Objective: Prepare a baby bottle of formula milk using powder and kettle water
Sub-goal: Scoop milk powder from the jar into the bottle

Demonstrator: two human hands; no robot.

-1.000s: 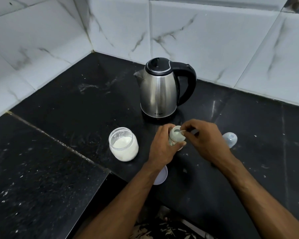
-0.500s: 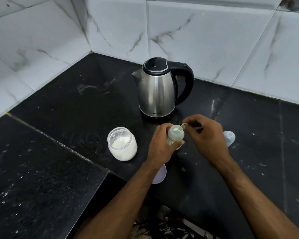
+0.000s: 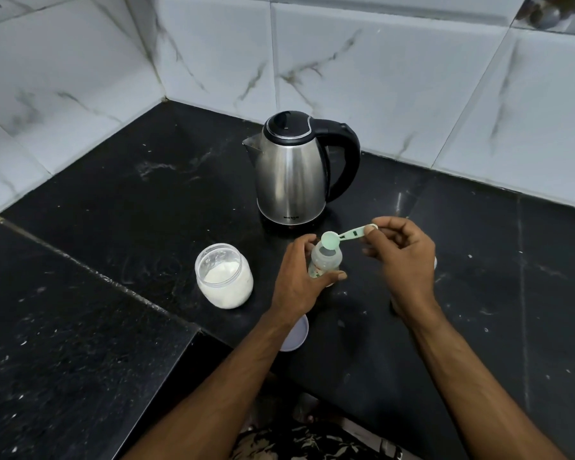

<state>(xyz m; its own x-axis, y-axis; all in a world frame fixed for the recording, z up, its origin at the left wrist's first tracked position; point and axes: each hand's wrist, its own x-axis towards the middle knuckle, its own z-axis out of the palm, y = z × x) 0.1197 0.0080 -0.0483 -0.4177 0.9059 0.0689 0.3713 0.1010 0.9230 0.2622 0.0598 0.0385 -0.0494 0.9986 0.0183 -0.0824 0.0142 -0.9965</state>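
- Bottle first: a small translucent plastic baby bottle (image 3: 324,263) with a printed pattern stood upright and uncapped on the black stone worktop (image 3: 120,200), toward its front edge, just in front of the kettle.
- The left hand (image 3: 296,287) gripped the bottle round its body, fingers behind it and thumb curled across the front low down.
- It looked light and stiff, easy to tip while nearly empty, and smooth enough to slip; the waist where the hand already sat seemed the sensible place to hold it.
- A pale green plastic measuring scoop (image 3: 342,235) hung with its bowl right over the bottle's mouth; the bowl looked empty, though I could not be sure.
- The right hand (image 3: 402,257) pinched the far end of the scoop's handle between thumb and forefinger, its other fingers loosely curled.
- A clear round jar of white powder (image 3: 224,275) stood open just left of the left hand, about half full.
- A round white lid (image 3: 294,333) lay flat near the inner corner of the front edge, partly hidden under the left wrist.
- A stainless steel electric kettle (image 3: 291,174) with a black lid and handle stood behind the bottle, spout to the left, lid down.
- The worktop was dark polished stone, speckled with pale crumbs and smears, with a seam running across its left part.
- White marble-veined wall tiles (image 3: 362,71) met in a corner behind the kettle.
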